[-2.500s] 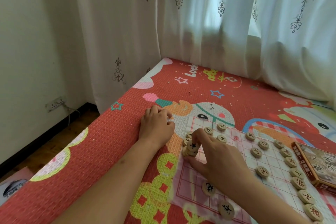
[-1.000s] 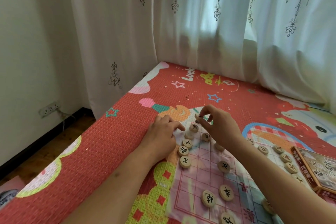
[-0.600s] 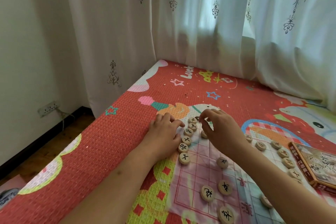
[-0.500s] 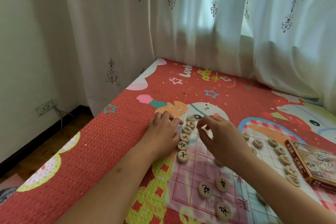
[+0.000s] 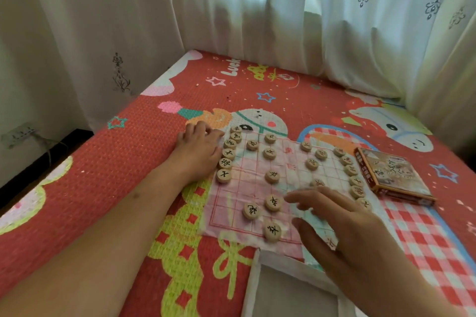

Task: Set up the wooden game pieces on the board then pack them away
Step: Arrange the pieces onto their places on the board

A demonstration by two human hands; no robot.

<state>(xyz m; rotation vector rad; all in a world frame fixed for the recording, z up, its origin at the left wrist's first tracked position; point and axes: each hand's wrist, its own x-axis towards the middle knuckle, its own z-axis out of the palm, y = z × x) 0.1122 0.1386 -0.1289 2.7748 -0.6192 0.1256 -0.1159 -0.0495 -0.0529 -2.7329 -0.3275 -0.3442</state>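
Between piece rows (image 5: 228,153), open board squares (image 5: 291,157)

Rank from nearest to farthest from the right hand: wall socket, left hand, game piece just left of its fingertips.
1. Game piece, at the fingertips of the right hand.
2. Left hand, at the board's left edge.
3. Wall socket, far left.

My bare left hand (image 5: 199,152): palm down, fingers loosely bent, forearm outstretched.
My bare right hand (image 5: 342,226): fingers spread, holding nothing.
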